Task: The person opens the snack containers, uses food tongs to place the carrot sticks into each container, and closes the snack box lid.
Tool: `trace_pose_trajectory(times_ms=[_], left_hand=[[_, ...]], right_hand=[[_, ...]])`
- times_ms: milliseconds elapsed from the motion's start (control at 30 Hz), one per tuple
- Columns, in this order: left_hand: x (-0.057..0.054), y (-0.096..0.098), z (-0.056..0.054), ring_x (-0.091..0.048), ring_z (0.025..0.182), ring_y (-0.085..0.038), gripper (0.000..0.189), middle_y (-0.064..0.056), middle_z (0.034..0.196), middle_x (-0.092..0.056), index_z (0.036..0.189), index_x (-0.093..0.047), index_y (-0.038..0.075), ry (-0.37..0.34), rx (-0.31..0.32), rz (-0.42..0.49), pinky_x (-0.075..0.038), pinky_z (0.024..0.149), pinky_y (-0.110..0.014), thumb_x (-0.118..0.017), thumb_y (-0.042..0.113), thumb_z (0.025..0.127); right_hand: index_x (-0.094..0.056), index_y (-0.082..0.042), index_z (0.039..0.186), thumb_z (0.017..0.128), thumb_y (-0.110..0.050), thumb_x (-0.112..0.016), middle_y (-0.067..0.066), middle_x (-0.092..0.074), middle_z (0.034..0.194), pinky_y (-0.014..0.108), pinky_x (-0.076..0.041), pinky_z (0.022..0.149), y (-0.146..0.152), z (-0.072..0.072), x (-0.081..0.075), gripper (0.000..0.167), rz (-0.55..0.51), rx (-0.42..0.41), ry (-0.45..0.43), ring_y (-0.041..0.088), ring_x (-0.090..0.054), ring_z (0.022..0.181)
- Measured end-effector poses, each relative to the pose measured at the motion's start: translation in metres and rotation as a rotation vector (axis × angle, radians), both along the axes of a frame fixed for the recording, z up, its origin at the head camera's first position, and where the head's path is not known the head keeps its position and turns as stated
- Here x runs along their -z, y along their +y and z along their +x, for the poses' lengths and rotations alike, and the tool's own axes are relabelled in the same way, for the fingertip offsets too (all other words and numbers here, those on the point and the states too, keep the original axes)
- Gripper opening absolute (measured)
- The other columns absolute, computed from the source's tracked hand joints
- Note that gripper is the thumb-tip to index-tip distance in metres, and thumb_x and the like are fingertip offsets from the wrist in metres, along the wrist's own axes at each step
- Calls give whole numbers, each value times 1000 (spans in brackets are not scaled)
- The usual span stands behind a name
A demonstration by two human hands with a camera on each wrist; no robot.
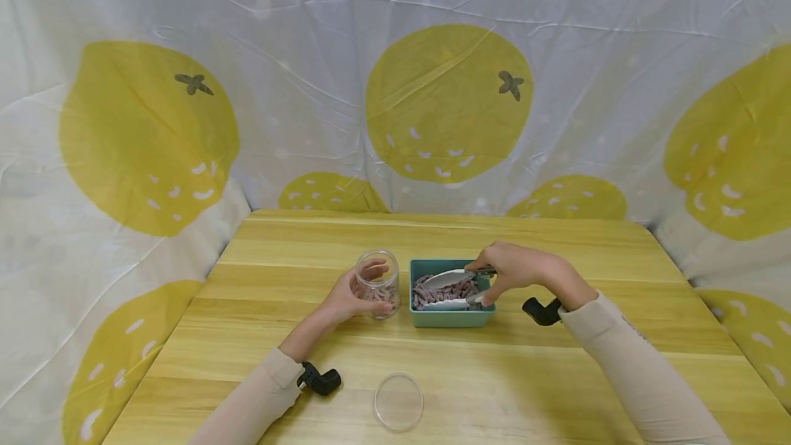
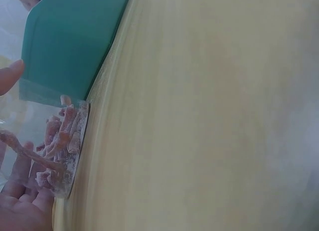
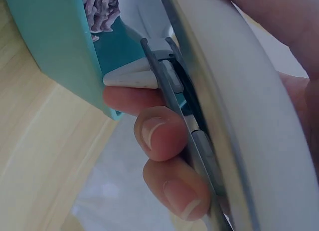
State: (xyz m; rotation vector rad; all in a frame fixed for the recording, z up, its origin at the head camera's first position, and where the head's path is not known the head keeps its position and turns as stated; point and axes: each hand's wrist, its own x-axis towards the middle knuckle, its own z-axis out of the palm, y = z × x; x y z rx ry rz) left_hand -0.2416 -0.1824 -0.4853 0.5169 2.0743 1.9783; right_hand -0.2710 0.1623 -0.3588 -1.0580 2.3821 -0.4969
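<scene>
My left hand (image 1: 341,301) grips a clear round jar (image 1: 378,279) standing upright on the table, thumb at the near side and fingers behind. Inside, short pinkish strips with a powdery coating (image 2: 64,133) lie at the bottom. My right hand (image 1: 516,268) holds tongs (image 1: 446,279) with white tips and metal-edged handles. Their two arms are spread apart, tips down in a teal rectangular box (image 1: 454,320). Greyish-purple strips (image 3: 102,10) fill much of this box, between and around the tips. In the right wrist view, fingers (image 3: 162,133) curl round the tongs' handle.
A clear round lid (image 1: 398,402) lies flat on the wooden table (image 1: 309,259), nearer me than the jar and box. The box stands just right of the jar. Behind the table hangs a white cloth (image 1: 296,74) with yellow lemon prints. Black wrist mounts (image 1: 321,380) jut from both sleeves.
</scene>
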Motion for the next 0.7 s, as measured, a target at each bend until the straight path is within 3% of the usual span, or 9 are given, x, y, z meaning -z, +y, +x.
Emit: trace_pose_trajectory(times_ms=[133,467,567,700], left_hand=[[-1,0,1,-39,139,-35,82,-19,146,-49,145,-46,5,0,-2,-8,-34,112,-41,-84,-8,74],[1,-1,1,-39,139,-37,81,-18,145,-50,144,-46,6,5,8,-1,-40,106,-29,-84,-8,74],[2,-1,0,-38,139,-37,81,-18,145,-50,144,-46,6,8,12,4,-41,105,-28,-84,-8,74],[2,-1,-1,-39,139,-36,81,-17,145,-50,144,-46,7,8,9,6,-41,106,-29,-84,-8,74]], right_hand=[[-58,9,133,82,-17,-83,-13,-24,50,23,-27,52,-1,1,0,62,3,-5,15,6,-14,46],[-58,7,134,85,-15,-80,-4,-56,63,24,-38,59,2,1,-2,59,9,-29,44,5,-23,46],[-58,7,134,86,-17,-80,7,-71,90,26,-40,62,5,1,-3,58,-2,-30,51,5,-30,50],[-59,7,133,86,-17,-79,18,-66,124,29,-43,66,7,1,-4,57,-21,-27,60,5,-34,51]])
